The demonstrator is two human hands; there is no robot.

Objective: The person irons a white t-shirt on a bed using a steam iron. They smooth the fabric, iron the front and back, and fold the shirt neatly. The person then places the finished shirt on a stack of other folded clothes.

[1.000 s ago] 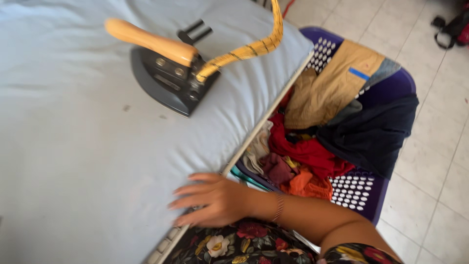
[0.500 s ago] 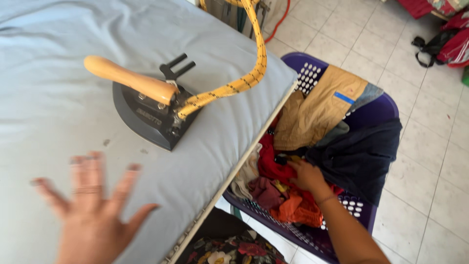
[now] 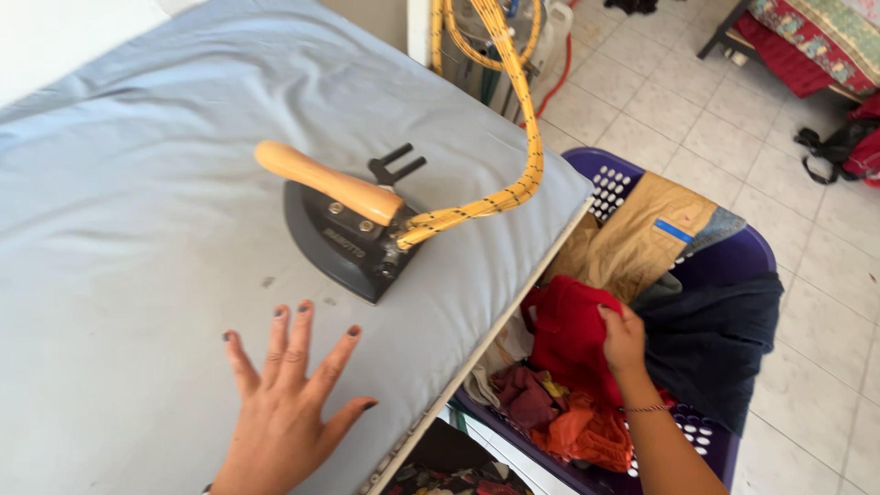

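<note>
My left hand (image 3: 286, 403) lies flat on the grey-blue ironing table (image 3: 119, 211), fingers spread, just in front of a dark iron (image 3: 344, 238) with a wooden handle. My right hand (image 3: 623, 341) reaches down into a purple laundry basket (image 3: 733, 261) beside the table and grips a red garment (image 3: 568, 330), lifted a little above the other clothes. A yellow braided cord (image 3: 513, 156) runs from the iron up and away.
The basket holds a tan garment (image 3: 642, 234), dark navy cloth (image 3: 710, 335) and orange and maroon pieces (image 3: 559, 417). The white tiled floor (image 3: 825, 302) lies to the right. A patterned bed edge (image 3: 807, 41) and a dark bag (image 3: 839, 147) are at the far right.
My right hand moved from the table edge into the basket and took hold of the red garment. My left hand came down flat onto the table. The view shifted.
</note>
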